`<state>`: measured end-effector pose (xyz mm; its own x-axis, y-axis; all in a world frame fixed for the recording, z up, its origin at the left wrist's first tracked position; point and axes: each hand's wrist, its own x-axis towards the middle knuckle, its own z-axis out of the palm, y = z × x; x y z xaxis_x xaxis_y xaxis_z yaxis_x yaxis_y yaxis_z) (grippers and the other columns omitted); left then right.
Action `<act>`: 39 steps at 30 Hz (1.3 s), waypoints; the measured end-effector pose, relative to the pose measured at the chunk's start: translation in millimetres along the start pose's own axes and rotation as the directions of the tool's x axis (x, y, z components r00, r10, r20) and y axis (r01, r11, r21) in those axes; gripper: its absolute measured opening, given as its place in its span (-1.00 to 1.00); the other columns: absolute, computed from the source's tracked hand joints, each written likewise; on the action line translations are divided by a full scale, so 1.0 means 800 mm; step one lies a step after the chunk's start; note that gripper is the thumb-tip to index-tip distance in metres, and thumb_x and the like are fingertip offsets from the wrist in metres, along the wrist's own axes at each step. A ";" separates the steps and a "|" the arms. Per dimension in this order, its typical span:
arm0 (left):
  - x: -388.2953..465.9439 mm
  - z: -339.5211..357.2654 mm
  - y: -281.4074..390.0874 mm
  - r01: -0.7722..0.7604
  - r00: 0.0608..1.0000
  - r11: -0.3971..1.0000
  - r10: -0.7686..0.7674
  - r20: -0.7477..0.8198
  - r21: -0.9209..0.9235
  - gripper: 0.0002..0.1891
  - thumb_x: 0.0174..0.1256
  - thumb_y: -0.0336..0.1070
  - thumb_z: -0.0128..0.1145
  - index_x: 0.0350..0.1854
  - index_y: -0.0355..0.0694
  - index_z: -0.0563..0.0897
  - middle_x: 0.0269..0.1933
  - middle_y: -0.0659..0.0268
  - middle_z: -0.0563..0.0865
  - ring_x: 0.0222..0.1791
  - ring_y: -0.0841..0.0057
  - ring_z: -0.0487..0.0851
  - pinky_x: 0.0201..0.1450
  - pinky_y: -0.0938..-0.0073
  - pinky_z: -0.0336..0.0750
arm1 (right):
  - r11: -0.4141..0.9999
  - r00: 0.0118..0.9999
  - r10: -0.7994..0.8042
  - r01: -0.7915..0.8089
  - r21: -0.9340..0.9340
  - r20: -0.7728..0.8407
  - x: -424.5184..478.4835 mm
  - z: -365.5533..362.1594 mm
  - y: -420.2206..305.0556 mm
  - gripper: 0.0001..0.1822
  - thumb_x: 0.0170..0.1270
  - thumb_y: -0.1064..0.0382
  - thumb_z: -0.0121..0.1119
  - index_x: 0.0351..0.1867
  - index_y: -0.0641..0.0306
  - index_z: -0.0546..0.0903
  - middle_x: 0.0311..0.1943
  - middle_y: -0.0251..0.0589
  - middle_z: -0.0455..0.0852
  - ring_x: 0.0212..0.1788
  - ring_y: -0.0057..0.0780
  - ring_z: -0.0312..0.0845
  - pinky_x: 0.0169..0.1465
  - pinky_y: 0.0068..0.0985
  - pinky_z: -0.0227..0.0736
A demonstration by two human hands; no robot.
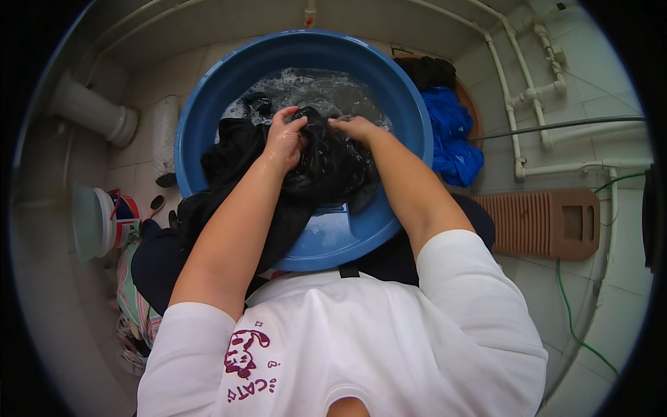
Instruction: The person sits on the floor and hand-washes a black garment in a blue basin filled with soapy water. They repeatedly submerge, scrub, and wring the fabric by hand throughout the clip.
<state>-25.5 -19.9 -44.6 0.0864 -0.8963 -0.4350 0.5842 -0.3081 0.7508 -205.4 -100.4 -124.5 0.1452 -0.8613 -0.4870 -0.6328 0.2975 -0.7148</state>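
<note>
In front of me stands a large round blue plastic tub [195, 104] with foamy grey water [333, 86] in its far part. Wet black fabric [323, 167] is heaped in it and hangs over the near left rim. My left hand [286, 136] grips a fold of this fabric near the middle of the tub. My right hand [354, 127] is at the right side of the same raised bunch, fingertips against the cloth; part of its grip is hidden. The ridged near side of the tub shows below the cloth.
Right of the tub, an orange-brown basin [475, 117] holds blue fabric [451, 135] and dark cloth [427, 70]. A brown plastic washboard [536, 224] lies nearer me, beside white pipes [568, 168] and a green hose [570, 313]. At left are a bucket [112, 219] and a brush [157, 203].
</note>
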 end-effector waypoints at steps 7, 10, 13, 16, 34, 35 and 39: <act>0.011 0.003 -0.004 -0.007 1.000 0.995 0.009 -0.024 0.100 -0.70 0.26 -0.43 0.04 0.04 -0.14 0.39 -0.24 0.26 0.55 -0.35 0.49 0.55 -0.34 0.48 0.52 | 0.991 0.864 0.027 0.044 0.128 -0.503 -0.002 0.014 -0.017 -0.47 0.01 -0.01 0.29 -0.15 0.46 0.59 -0.07 0.11 0.60 -0.01 -0.09 0.53 0.01 -0.36 0.42; 0.013 0.007 -0.010 -0.070 0.991 0.997 0.068 -0.112 -0.012 -0.79 0.37 -0.18 -0.02 -0.11 -0.20 0.44 -0.27 0.27 0.54 -0.26 0.46 0.52 -0.24 0.48 0.48 | 0.864 0.784 -0.459 0.503 -0.005 -0.419 -0.081 0.007 -0.104 -0.67 0.02 0.05 0.29 -0.40 0.32 0.61 -0.28 -0.09 0.62 -0.19 -0.22 0.55 -0.12 -0.38 0.43; 0.011 -0.003 -0.003 0.020 0.991 0.998 -0.012 -0.132 0.060 -0.72 0.40 -0.09 -0.08 -0.17 -0.23 0.45 -0.29 0.32 0.55 -0.27 0.51 0.51 -0.19 0.42 0.45 | 0.565 0.485 -0.789 0.814 -0.135 -0.378 -0.150 0.032 -0.154 -0.74 -0.02 0.15 0.35 -0.54 0.28 0.56 -0.46 -0.16 0.57 -0.36 -0.23 0.54 -0.20 -0.42 0.43; 0.032 -0.050 -0.035 -0.145 0.853 0.900 0.324 0.409 -0.411 -0.72 0.41 -0.05 -0.12 -0.22 -0.17 0.50 -0.35 0.30 0.55 -0.30 0.49 0.51 -0.23 0.39 0.43 | 0.514 0.492 -0.857 0.839 -0.180 -0.154 -0.189 0.057 -0.164 -0.72 -0.05 0.01 0.30 -0.56 0.17 0.59 -0.45 -0.27 0.62 -0.28 -0.23 0.57 -0.20 -0.39 0.45; -0.015 0.013 0.033 -0.264 0.959 0.854 0.284 0.023 0.448 -0.71 0.34 -0.09 0.01 -0.33 -0.24 0.53 -0.39 0.42 0.53 -0.38 0.63 0.43 -0.27 0.57 0.35 | 0.872 0.726 -0.378 0.488 0.044 -0.575 -0.074 -0.001 -0.108 -0.56 0.23 0.01 0.11 -0.65 0.34 0.49 -0.68 -0.15 0.47 -0.59 -0.41 0.36 -0.45 -0.40 0.28; -0.017 0.006 0.051 -0.383 0.922 0.750 0.348 0.172 0.539 -0.74 0.35 -0.12 0.02 -0.36 -0.24 0.52 -0.42 0.44 0.53 -0.40 0.65 0.43 -0.29 0.60 0.34 | 0.871 0.834 -0.235 0.409 0.272 -0.500 -0.092 -0.024 -0.119 -0.51 0.26 -0.03 0.10 -0.68 0.33 0.46 -0.73 -0.31 0.36 -0.60 -0.56 0.21 -0.49 -0.46 0.19; -0.101 0.035 0.126 -0.756 0.653 0.210 0.308 0.692 0.620 -0.82 0.15 -0.41 0.18 -0.22 -0.22 0.50 -0.48 0.38 0.54 -0.49 0.65 0.48 -0.41 0.62 0.37 | 0.800 0.906 -0.422 0.385 0.459 -0.026 -0.129 -0.080 -0.107 -0.72 0.25 -0.02 0.12 -0.46 0.10 0.49 -0.48 -0.48 0.49 -0.43 -0.72 0.34 -0.38 -0.69 0.21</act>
<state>3.7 12.8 80.4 -0.3221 -0.9008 0.2912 -0.4433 0.4152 0.7944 -214.8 -63.2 18.9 0.3785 -0.9169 -0.1269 -0.1011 0.0954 -0.9903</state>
